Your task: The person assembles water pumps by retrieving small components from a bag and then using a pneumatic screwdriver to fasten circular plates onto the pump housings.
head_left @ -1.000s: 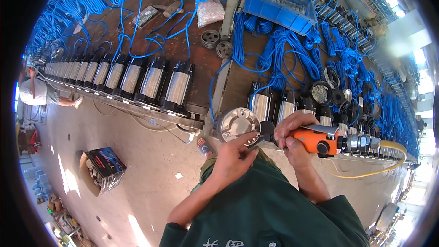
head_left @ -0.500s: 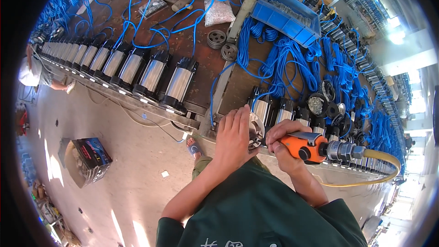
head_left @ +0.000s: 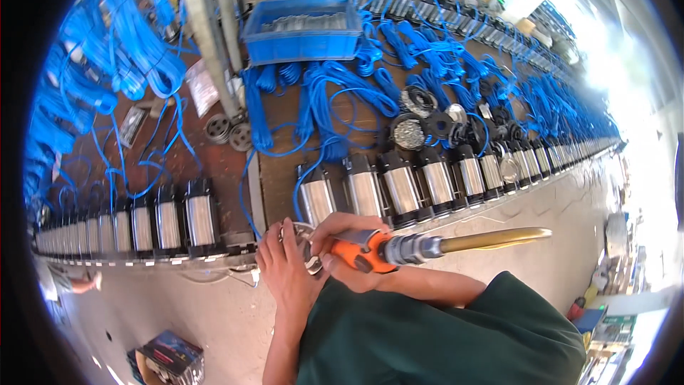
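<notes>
My left hand (head_left: 283,262) is wrapped around the side of a round metal part (head_left: 304,231) at the bench's front edge. Much of that part is hidden behind my fingers. My right hand (head_left: 350,278) grips an orange air-powered tool (head_left: 365,248), its working end pointing left toward the metal part. Whether the tip touches it is hidden. From the tool's metal coupling a yellow hose (head_left: 495,237) runs off to the right. Just beyond my hands stand silver cylindrical motors (head_left: 317,198) with black ends, close to the metal part.
Rows of similar motors (head_left: 467,175) line the bench edge on both sides. Coiled blue cables (head_left: 345,93) cover the bench behind. A blue crate (head_left: 303,46) holds metal rods or bolts. Near it are a bowl of small fasteners (head_left: 408,133), metal discs (head_left: 218,128) and an upright post (head_left: 206,36).
The view has swung to the right, so bench and crate appear farther left. Both hands keep their hold on the metal part and the orange tool.
</notes>
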Demonstrator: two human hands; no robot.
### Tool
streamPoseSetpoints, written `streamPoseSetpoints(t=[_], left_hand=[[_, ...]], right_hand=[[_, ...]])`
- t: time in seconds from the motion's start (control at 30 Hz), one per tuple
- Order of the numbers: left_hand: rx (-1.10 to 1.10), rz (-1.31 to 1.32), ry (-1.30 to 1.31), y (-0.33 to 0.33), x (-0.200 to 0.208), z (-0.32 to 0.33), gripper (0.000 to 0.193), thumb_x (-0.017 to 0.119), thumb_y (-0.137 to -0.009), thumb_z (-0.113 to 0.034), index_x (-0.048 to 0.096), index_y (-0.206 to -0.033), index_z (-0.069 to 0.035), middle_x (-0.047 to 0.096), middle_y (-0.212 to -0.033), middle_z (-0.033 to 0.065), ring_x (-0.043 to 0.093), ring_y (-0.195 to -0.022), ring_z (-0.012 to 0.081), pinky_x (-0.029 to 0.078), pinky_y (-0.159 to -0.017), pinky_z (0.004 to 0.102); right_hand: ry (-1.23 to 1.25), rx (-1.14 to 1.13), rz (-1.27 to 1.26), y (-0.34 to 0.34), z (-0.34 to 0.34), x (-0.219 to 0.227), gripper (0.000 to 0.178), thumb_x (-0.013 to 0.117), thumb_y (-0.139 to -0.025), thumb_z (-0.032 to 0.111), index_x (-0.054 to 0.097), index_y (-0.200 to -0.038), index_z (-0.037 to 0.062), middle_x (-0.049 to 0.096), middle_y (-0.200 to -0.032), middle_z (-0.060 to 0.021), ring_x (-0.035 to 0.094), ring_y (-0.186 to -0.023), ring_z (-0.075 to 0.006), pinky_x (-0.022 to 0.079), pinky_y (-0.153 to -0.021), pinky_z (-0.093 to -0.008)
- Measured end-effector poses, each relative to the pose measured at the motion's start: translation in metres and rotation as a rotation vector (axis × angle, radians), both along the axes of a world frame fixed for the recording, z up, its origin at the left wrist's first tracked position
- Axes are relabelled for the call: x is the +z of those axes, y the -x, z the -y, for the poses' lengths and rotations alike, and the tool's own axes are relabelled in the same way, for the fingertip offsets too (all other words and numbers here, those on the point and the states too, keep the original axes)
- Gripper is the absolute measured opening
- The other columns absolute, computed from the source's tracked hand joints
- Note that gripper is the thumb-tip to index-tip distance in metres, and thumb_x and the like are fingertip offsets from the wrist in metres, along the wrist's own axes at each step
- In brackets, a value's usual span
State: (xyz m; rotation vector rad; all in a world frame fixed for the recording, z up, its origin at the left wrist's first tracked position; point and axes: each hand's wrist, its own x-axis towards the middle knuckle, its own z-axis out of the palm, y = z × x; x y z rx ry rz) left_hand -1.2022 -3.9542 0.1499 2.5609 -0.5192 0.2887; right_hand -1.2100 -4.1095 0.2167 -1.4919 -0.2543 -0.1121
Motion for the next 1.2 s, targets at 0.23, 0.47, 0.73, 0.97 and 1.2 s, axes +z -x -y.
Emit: streamPoseSetpoints(t=[0.23, 0.47, 0.73, 0.97, 1.2], left_hand=[[0.029, -0.001, -0.066, 0.002, -0.011, 0.031, 0.090, 0.077, -0.062, -0.040, 0.045, -0.135, 0.000, 0.050, -0.126, 0.0182, 0.046, -0.117, 0.0375, 0.036, -0.101, 0.0486], [0.125, -0.100, -0.060, 0.008, 0.010, 0.023, 0.096, 0.075, -0.054, -0.023, 0.038, -0.140, 0.000, 0.045, -0.133, 0.0231, 0.041, -0.123, 0.0429, 0.031, -0.104, 0.0528], [0.163, -0.198, -0.164, 0.006, 0.013, 0.019, 0.100, 0.071, -0.054, -0.019, 0.034, -0.146, -0.007, 0.037, -0.140, 0.0218, 0.036, -0.126, 0.0409, 0.028, -0.106, 0.0503], [0.344, -0.208, -0.324, 0.000, 0.005, 0.009, 0.107, 0.073, -0.065, -0.063, 0.032, -0.147, -0.008, 0.037, -0.138, 0.0258, 0.036, -0.124, 0.0455, 0.028, -0.103, 0.0547], [0.350, -0.192, -0.112, -0.015, 0.000, -0.036, 0.096, 0.083, -0.061, -0.047, 0.043, -0.140, -0.009, 0.046, -0.121, 0.0236, 0.044, -0.111, 0.0419, 0.038, -0.094, 0.0513]], right_hand=[[-0.128, -0.061, 0.036, -0.003, 0.052, 0.014, 0.019, 0.065, -0.070, 0.009, 0.062, -0.086, 0.0006, 0.063, -0.084, -0.0064, 0.061, -0.076, -0.0178, 0.049, -0.069, -0.0292], [-0.990, -0.863, -0.484, -0.022, 0.251, -0.097, 0.022, 0.057, -0.077, 0.012, 0.062, -0.098, 0.0059, 0.061, -0.090, -0.0067, 0.057, -0.077, -0.0175, 0.049, -0.074, -0.0287], [-0.922, -1.147, -0.879, -0.001, 0.379, -0.228, 0.018, 0.071, -0.082, 0.025, 0.059, -0.087, 0.0113, 0.061, -0.077, -0.0023, 0.062, -0.067, -0.0186, 0.056, -0.065, -0.0381], [-0.829, -1.119, -0.918, 0.016, 0.388, -0.236, 0.007, 0.061, -0.086, 0.007, 0.061, -0.093, 0.0063, 0.062, -0.084, -0.0054, 0.061, -0.074, -0.0186, 0.051, -0.060, -0.0343], [-0.745, -0.302, -1.126, 0.002, 0.120, -0.091, 0.019, 0.066, -0.086, 0.017, 0.063, -0.101, 0.0049, 0.064, -0.093, -0.0050, 0.059, -0.086, -0.0168, 0.047, -0.073, -0.0294]])
